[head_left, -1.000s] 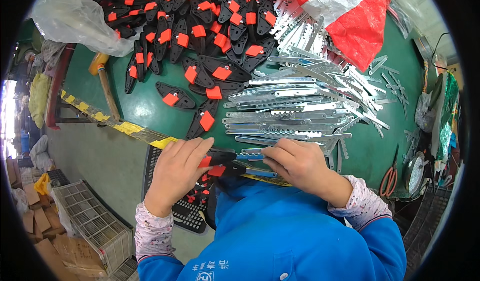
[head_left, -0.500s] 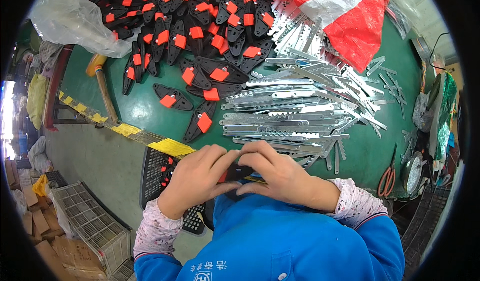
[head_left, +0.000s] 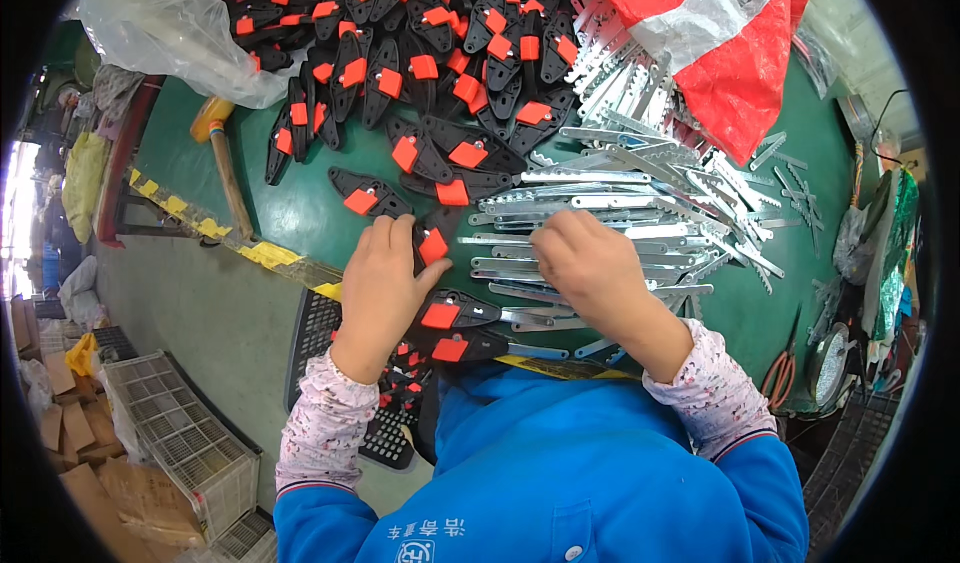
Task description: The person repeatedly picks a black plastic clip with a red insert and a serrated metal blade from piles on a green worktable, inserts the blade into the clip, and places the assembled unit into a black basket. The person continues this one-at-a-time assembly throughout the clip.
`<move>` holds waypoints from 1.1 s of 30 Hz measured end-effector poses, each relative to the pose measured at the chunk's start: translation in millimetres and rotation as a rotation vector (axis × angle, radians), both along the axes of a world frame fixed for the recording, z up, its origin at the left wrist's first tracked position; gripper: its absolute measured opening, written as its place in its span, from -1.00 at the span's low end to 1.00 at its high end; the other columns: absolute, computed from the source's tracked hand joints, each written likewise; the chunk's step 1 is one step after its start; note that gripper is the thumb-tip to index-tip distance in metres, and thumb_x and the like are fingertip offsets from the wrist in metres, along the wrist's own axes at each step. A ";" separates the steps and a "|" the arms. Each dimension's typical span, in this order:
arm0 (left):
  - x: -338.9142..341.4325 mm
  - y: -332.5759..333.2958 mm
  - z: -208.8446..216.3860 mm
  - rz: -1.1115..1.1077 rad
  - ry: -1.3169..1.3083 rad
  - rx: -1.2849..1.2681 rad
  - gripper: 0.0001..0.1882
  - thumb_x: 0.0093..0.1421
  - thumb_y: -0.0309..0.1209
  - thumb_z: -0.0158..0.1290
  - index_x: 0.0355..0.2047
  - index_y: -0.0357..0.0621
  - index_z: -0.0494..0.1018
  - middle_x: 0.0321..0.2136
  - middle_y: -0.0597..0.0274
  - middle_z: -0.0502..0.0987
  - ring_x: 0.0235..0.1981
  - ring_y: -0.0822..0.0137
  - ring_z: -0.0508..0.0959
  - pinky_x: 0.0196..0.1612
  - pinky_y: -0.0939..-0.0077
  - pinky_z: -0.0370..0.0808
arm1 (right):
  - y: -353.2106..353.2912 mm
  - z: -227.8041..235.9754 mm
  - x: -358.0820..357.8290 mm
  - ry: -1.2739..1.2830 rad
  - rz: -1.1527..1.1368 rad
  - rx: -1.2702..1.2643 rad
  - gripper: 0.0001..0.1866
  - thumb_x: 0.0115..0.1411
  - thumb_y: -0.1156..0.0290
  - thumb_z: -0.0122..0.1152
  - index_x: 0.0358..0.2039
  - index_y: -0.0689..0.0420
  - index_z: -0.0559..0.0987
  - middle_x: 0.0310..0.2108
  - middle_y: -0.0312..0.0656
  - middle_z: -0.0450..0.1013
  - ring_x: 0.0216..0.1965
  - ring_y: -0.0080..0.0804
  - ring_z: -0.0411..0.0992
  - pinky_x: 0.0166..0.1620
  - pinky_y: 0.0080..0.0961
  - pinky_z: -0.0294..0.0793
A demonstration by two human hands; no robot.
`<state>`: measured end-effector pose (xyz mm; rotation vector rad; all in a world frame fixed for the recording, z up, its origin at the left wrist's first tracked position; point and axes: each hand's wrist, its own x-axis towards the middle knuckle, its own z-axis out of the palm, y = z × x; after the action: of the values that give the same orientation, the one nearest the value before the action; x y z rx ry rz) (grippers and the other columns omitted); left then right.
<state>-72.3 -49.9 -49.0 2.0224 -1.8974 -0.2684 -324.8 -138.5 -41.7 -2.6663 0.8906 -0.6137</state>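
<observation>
My left hand (head_left: 385,285) has fingers and thumb around a clip (head_left: 433,246), can't tell if clamped. Right hand (head_left: 588,265) is over strips (head_left: 620,203), fingers bunched, grip hidden.

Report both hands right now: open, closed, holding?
Left hand: curled at a black, pointed plastic part with a red block; grip can't be told.
Right hand: fingers bunched over silver, notched metal strips; whether pinching one can't be told.

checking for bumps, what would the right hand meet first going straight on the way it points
The right hand points forward and leftward, so it would probably meet the silvery toothed metal strips at its fingertips first; depth is unclear, so it may be touching them.
</observation>
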 end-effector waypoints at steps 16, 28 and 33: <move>4.5 16.1 27.6 -0.285 0.117 -0.132 -0.25 -0.12 -0.53 0.44 0.18 -0.17 0.52 -0.04 0.05 0.55 -0.03 -0.03 0.53 0.07 0.16 0.53 | 21.7 6.4 8.8 -1.061 -0.308 1.165 -0.72 0.39 0.56 0.20 0.02 0.29 0.36 -0.13 -0.05 0.47 -0.18 -0.14 0.67 -0.16 -0.34 0.77; 4.1 27.1 27.0 -0.367 0.133 -0.179 -0.27 -0.07 -0.57 0.42 0.19 -0.20 0.52 -0.04 -0.02 0.62 -0.11 0.01 0.65 -0.05 0.20 0.64 | 31.5 24.2 7.0 -0.666 -0.242 1.469 -0.79 0.29 0.46 0.44 -0.21 0.25 0.57 -0.26 -0.07 0.66 -0.28 -0.44 0.63 -0.18 -0.46 0.71; 11.6 23.3 33.0 -0.377 0.132 -0.210 -0.26 -0.14 -0.64 0.37 0.16 -0.19 0.54 -0.06 0.02 0.62 -0.13 0.01 0.65 -0.06 0.20 0.64 | 38.4 19.4 4.4 -0.787 -0.160 1.469 -0.77 0.41 0.32 0.31 -0.11 0.24 0.58 -0.30 -0.18 0.63 -0.40 -0.61 0.54 -0.33 -0.59 0.58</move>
<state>-60.6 -26.6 -16.0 1.4702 -2.1127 -0.2760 -320.4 -100.1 -22.3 -0.9377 0.7838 -0.5872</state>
